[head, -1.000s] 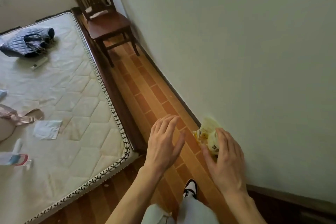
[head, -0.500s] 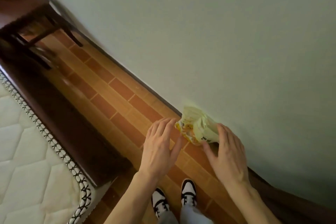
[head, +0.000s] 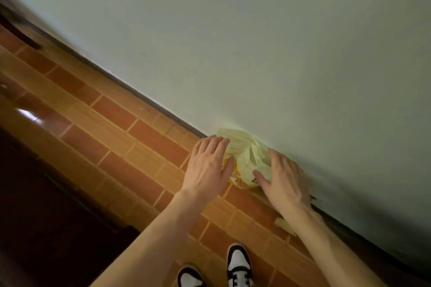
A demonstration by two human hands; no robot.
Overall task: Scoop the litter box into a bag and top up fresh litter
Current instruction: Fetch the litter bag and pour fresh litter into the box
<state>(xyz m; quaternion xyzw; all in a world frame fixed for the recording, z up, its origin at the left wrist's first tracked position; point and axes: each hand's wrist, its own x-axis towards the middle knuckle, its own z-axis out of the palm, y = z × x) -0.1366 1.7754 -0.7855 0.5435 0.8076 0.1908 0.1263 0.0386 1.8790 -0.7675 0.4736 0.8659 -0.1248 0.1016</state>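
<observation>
A room in a home, shown by the glossy brick-patterned orange and red tile floor (head: 121, 123), dark wooden skirting board (head: 130, 87) and plain pale painted wall (head: 256, 42)

Dim, motion blur top-left; glare on floor (head: 28, 114).

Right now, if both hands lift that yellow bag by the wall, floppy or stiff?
Probably floppy: the yellow bag looks creased and crumpled at the top. It slumps against the wall, so it may sag or tip once lifted. The left hand and right hand flank it; supporting underneath seems wise.
</observation>
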